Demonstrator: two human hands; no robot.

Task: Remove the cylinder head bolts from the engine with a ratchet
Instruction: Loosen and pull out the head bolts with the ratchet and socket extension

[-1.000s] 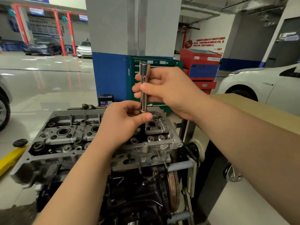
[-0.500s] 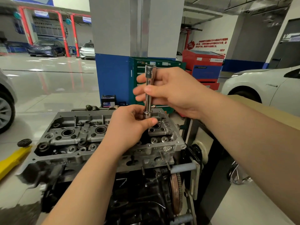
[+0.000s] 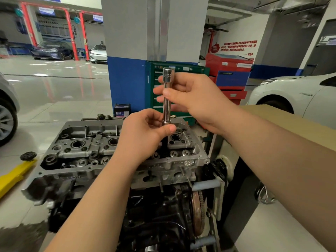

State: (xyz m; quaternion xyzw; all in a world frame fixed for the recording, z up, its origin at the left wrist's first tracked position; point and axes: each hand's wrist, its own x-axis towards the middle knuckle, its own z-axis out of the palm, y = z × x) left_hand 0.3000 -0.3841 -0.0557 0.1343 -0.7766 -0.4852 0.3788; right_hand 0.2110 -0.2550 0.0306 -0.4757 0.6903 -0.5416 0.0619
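A grey aluminium cylinder head [image 3: 87,151] sits on top of a dark engine block on a stand. Upright above its right end is a chrome extension bar [image 3: 166,99] with a socket end on top. My right hand [image 3: 196,100] grips the bar's upper half between thumb and fingers. My left hand [image 3: 143,131] pinches the bar's lower end, where a dark shaft [image 3: 164,142] continues down toward the head. Whether that shaft is a bolt or a socket I cannot tell. No ratchet handle is in view.
A green tool cabinet [image 3: 154,84] and a blue-and-grey pillar [image 3: 127,79] stand behind the engine. To the right are a cardboard-topped bench [image 3: 291,124], a red cabinet [image 3: 231,70] and a white car [image 3: 300,95]. A yellow lift arm [image 3: 14,177] lies at left.
Both hands and the bar stay in nearly the same grip; my right hand's fingers shifted slightly on the bar. The view drifted a little.
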